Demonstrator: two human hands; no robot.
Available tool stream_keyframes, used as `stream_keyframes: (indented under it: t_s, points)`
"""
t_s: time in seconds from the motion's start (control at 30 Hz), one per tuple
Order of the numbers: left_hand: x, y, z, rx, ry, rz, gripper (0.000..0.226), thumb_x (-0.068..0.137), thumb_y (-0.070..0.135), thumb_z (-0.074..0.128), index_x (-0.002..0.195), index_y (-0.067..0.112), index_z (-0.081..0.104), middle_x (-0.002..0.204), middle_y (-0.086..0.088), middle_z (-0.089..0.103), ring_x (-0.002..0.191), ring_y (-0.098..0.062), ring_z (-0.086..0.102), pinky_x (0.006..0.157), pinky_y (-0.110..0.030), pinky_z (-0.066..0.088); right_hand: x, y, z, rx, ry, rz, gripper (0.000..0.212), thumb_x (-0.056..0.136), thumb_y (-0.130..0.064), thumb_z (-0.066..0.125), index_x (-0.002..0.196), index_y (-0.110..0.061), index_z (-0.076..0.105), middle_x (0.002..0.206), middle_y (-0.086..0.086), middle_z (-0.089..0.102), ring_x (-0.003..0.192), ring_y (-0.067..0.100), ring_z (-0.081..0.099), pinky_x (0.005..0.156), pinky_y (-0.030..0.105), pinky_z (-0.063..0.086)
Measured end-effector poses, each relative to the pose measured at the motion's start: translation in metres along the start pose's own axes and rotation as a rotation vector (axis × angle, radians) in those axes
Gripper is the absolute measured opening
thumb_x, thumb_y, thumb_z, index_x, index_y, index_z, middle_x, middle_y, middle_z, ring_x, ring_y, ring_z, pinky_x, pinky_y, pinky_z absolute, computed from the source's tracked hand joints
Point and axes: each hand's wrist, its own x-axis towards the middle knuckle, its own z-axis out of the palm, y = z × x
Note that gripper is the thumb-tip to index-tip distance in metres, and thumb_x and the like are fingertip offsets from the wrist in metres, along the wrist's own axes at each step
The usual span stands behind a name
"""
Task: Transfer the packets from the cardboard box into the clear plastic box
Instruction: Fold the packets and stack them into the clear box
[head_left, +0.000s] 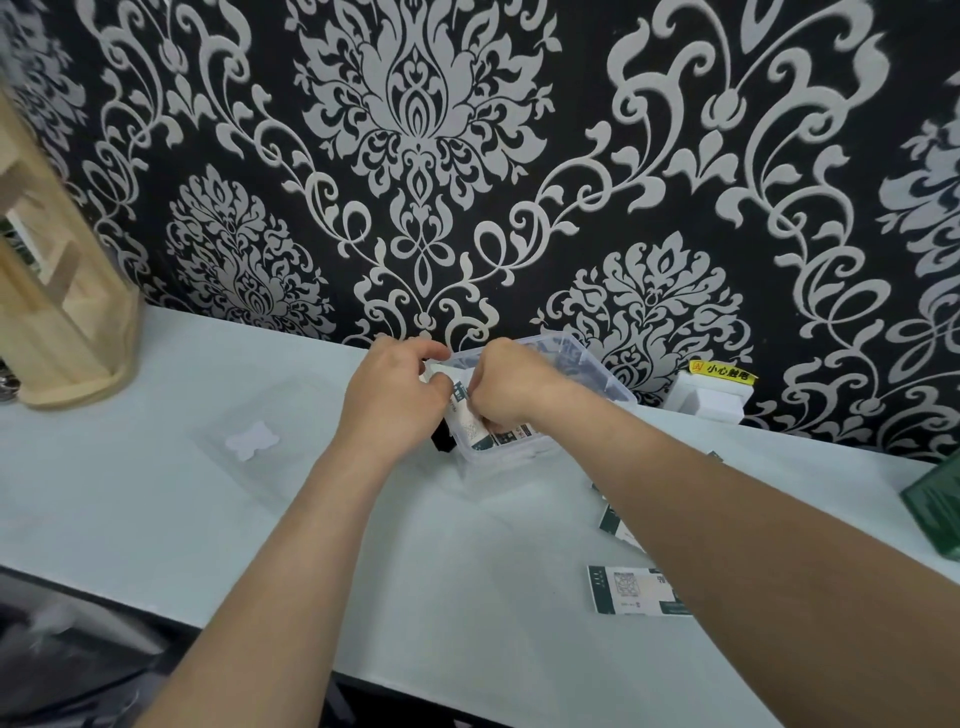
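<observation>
While we're reaching over the clear plastic box (597, 371) | left hand (395, 397) and right hand (511, 387) are pinching packets (467, 413), fingers curled

— What sort of place is this?
— A furnished room, likely a home: black damask wallpaper (467, 156) behind a pale desk (130, 493).
— Anything else?
— A wooden rack (57, 312) far left, and a white wall socket (709, 400) with a yellow warning sticker (722, 371) far right.

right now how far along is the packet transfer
Done: some packets stand in the clear plastic box. In hand: left hand and right hand grip the next packet at its rim. Left: loose packets lie on the table.
</observation>
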Motion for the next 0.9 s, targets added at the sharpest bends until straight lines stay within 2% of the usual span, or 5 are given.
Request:
stream_keyframes:
  t_s: [0.2, 0.33, 0.53, 0.77, 0.9]
  points:
    - [-0.004, 0.006, -0.004, -0.079, 0.056, 0.314, 0.029, 0.087, 0.007, 0.055, 0.104, 0.020, 0.074, 0.101, 0.010, 0.063, 0.097, -0.009, 0.054, 0.088, -0.025, 0.042, -0.002, 0.004, -0.009, 0.099, -0.012, 0.029, 0.018, 0.080, 0.006, 0.047, 0.069, -0.006, 0.055, 0.055, 0.007, 0.055, 0.052, 0.021, 0.057, 0.053, 0.025, 0.047]
    - [-0.011, 0.018, -0.004, 0.009, -0.206, 0.428, 0.030, 0.085, 0.016, 0.051, 0.104, 0.027, 0.071, 0.087, 0.007, 0.068, 0.089, -0.014, 0.055, 0.083, -0.024, 0.037, -0.001, 0.013, -0.011, 0.193, -0.027, 0.034, 0.017, 0.082, 0.004, 0.054, 0.094, 0.000, 0.065, 0.077, 0.014, 0.072, 0.076, 0.026, 0.073, 0.077, 0.040, 0.060]
    - [-0.006, 0.018, 0.000, 0.258, -0.260, 0.516, 0.040, 0.078, 0.020, 0.031, 0.093, 0.031, 0.067, 0.074, 0.015, 0.068, 0.069, -0.007, 0.052, 0.097, -0.034, 0.035, -0.010, 0.022, -0.009, 0.225, -0.054, 0.008, 0.020, 0.085, 0.002, 0.054, 0.103, 0.001, 0.062, 0.093, 0.018, 0.074, 0.091, 0.030, 0.071, 0.087, 0.045, 0.056]
    - [-0.011, 0.028, -0.001, 0.144, -0.087, 0.506, 0.030, 0.088, 0.019, 0.046, 0.101, 0.027, 0.072, 0.082, 0.007, 0.072, 0.081, -0.012, 0.062, 0.096, -0.042, 0.042, -0.031, 0.046, -0.040, 0.419, 0.104, -0.039, 0.019, 0.086, -0.002, 0.059, 0.087, -0.021, 0.058, 0.087, 0.005, 0.069, 0.077, 0.017, 0.067, 0.053, 0.023, 0.043]
    - [-0.038, 0.069, 0.003, -0.049, -0.229, 0.601, 0.021, 0.085, 0.018, 0.063, 0.098, 0.031, 0.073, 0.076, 0.023, 0.061, 0.072, 0.004, 0.054, 0.071, -0.013, 0.044, -0.066, 0.084, -0.068, 0.381, 0.113, -0.096, 0.008, 0.087, -0.013, 0.065, 0.087, -0.021, 0.064, 0.081, 0.003, 0.070, 0.070, 0.012, 0.064, 0.060, 0.025, 0.047]
